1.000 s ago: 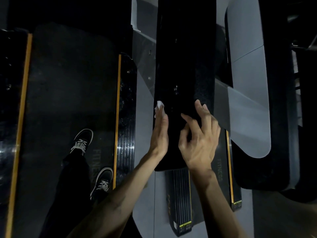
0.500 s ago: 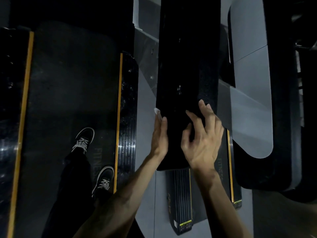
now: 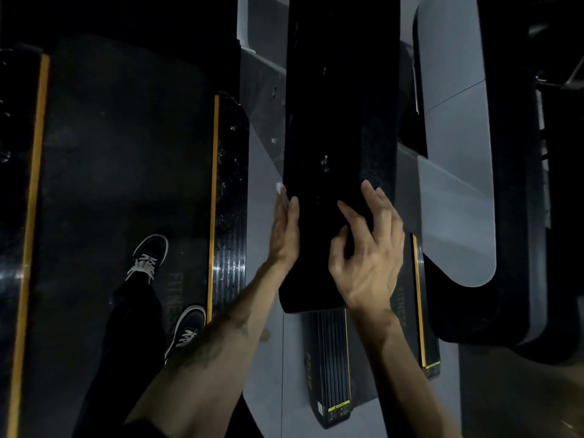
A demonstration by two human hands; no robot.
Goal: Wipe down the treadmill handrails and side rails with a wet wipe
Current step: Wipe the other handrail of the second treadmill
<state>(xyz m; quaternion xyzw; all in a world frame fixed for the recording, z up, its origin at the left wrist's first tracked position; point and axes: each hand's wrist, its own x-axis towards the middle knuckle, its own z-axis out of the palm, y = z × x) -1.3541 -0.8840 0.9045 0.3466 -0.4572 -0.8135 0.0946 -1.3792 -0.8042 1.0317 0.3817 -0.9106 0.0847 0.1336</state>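
A dim gym floor (image 3: 265,191), grey, seen from above, with black treadmill decks on it. Count them: one broad belt (image 3: 126,172) at nine o'clock edged by two yellow stripes, and part of another deck at five o'clock with its own yellow stripe. Two dark shoes (image 3: 151,251) with white laces stand on the broad belt at eight o'clock. Dead centre, one wide black handrail (image 3: 335,121) runs with its long axis from twelve o'clock down to six, its rounded end pointing toward the person. Two hands on it: the left hand (image 3: 284,229) lies flat against the rail's left edge, fingers straight and together, pressing one white wet wipe (image 3: 280,187) whose tip peeks out at the fingertips. The right hand (image 3: 366,245) rests on the rail's top, fingers spread and bent, fingertips touching the surface, gripping nothing.
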